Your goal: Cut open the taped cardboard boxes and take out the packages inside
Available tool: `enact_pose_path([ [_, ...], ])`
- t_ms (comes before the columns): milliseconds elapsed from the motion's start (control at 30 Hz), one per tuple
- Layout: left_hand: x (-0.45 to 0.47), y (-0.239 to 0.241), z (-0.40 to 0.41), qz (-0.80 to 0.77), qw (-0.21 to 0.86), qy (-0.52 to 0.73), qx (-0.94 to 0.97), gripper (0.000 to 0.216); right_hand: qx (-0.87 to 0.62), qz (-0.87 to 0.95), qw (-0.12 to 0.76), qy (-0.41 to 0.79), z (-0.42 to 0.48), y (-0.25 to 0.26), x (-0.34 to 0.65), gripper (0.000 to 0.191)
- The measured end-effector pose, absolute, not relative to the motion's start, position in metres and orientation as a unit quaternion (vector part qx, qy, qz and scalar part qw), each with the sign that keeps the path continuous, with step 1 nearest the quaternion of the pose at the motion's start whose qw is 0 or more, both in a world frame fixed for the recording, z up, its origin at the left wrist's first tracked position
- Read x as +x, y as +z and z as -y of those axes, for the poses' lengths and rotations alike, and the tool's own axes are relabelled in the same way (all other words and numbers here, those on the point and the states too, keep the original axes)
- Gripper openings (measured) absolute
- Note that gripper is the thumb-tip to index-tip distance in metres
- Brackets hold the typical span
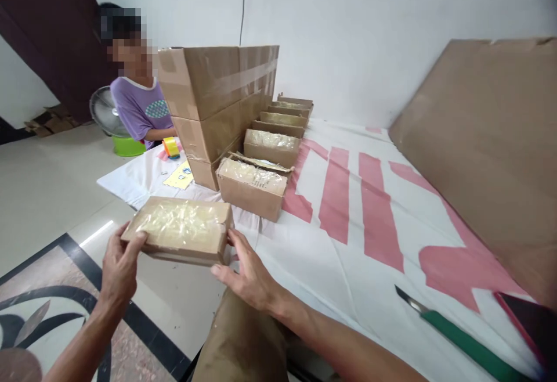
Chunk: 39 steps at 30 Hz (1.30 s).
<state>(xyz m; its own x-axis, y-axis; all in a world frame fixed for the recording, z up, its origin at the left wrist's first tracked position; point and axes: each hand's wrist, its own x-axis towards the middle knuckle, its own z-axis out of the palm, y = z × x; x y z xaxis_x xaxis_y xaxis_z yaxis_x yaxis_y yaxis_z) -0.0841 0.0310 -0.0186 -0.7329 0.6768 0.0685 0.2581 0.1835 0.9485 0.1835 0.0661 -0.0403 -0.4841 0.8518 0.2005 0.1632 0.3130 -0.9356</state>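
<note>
I hold a small open cardboard box filled with clear plastic-wrapped contents above the floor's edge. My left hand grips its left end. My right hand grips its right end, thumb at the near corner. Beyond it, a row of several similar filled boxes runs away from me on a white sheet with red stripes.
A stack of large taped cartons stands left of the row. A person in a purple shirt sits behind, near a tape roll and a fan. A green-handled knife lies near right. Flat cardboard leans at right.
</note>
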Motion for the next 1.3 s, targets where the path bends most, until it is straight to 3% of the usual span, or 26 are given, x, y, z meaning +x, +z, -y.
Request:
enact_pose_path([
  [233, 0.041, -0.035, -0.001, -0.612, 0.349, 0.525, 0.476, 0.076, -0.505, 0.646, 0.402, 0.408, 0.005, -0.012, 0.332, 0.061],
  [467, 0.152, -0.045, -0.017, -0.49, 0.38, 0.499, 0.605, 0.061, -0.635, 0.515, 0.477, 0.324, 0.063, -0.032, 0.426, 0.068],
  [967, 0.18, -0.034, -0.022, -0.526, 0.388, 0.54, 0.53, 0.057, -0.637, 0.413, 0.594, 0.265, 0.054, -0.094, 0.422, 0.07],
  [1300, 0.196, -0.051, -0.036, -0.472, 0.444, 0.555, 0.521, 0.062, -0.661, 0.414, 0.55, 0.298, 0.058, -0.123, 0.432, 0.056],
])
